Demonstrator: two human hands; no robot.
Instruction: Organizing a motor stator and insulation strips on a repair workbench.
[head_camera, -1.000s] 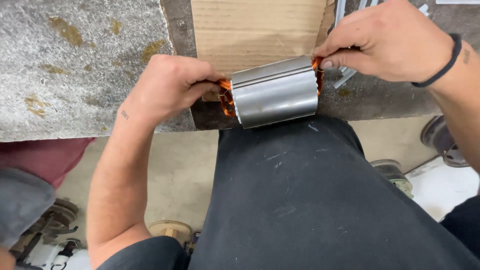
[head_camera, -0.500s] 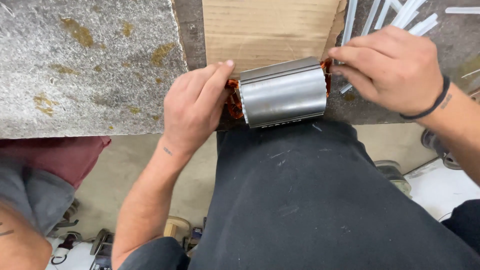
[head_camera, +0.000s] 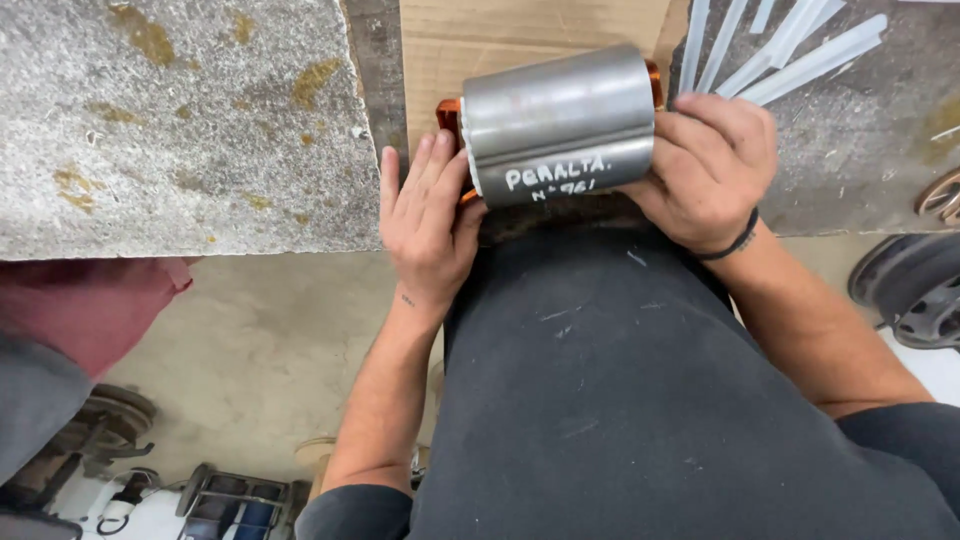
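A grey metal cylinder, a motor stator (head_camera: 555, 115) with copper windings showing at both ends, lies on its side at the near edge of the workbench, above my lap. White handwriting is on its near face. My left hand (head_camera: 425, 215) presses flat against its left end, fingers pointing up. My right hand (head_camera: 705, 160) wraps around its right end, a dark band on the wrist. Both hands hold the stator between them.
A sheet of brown cardboard (head_camera: 480, 40) lies under and behind the stator. Several pale plastic strips (head_camera: 790, 50) lie on the bench at the right. A grey stained slab (head_camera: 180, 120) covers the left. Motor parts (head_camera: 915, 290) sit on the floor at the right, more at lower left.
The stator has turned about its axis, bringing the handwritten face toward me. My left hand slid from gripping the end to lying flat against it; my right hand moved lower.
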